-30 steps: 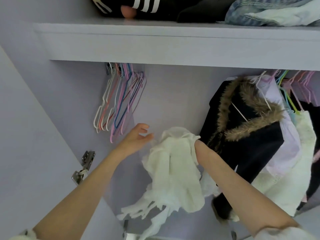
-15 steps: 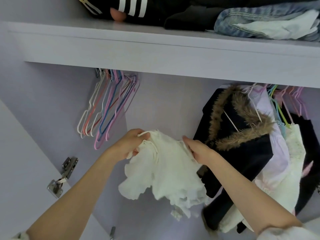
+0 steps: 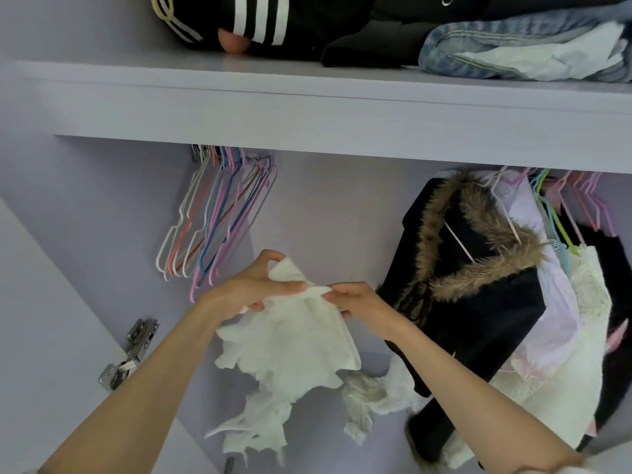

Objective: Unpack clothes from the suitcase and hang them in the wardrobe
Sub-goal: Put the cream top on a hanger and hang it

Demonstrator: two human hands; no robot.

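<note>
Both hands are raised inside the pale lilac wardrobe (image 3: 307, 217), close together, each holding the same crumpled white frilled garment (image 3: 290, 343). The left hand (image 3: 253, 289) has its fingers curled round the top edge of the cloth; the right hand (image 3: 355, 299) pinches the adjoining edge just beside it — the fingertips of the two nearly touch. The rest of the garment hangs loose below, ragged hem down.

Left of the hands, a bunch of empty thin wire hangers in white, pink, blue and orange (image 3: 212, 220) hangs under the shelf. Right of the hands, a black coat with a brown fur-trimmed hood (image 3: 478, 275) hangs, with pale pink and white clothes (image 3: 561, 323) behind it.

On the lilac shelf (image 3: 307, 111) above — a black garment with white stripes (image 3: 273, 18) and folded blue denim (image 3: 513, 53). A metal door hinge (image 3: 130, 354) sits at lower left.
</note>
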